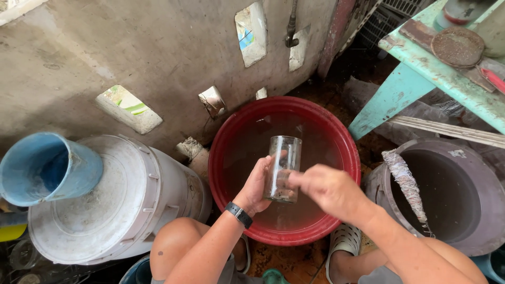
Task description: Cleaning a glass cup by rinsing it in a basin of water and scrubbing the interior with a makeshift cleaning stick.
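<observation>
A clear drinking glass point(284, 164) is held upright over a red basin point(226, 142) that has water in it. My left hand point(256, 185), with a black watch on the wrist, grips the glass from the left near its base. The fingers of my right hand point(327, 190) touch the lower right side of the glass. The glass looks empty and wet.
A white lidded bucket point(113, 202) with a blue scoop point(44, 168) on it stands at left. A dark grey tub point(447, 194) with a rag-wrapped stick point(407, 181) is at right. A teal bench point(421, 73) stands behind, against a concrete wall point(158, 47). My knees and a sandal are below.
</observation>
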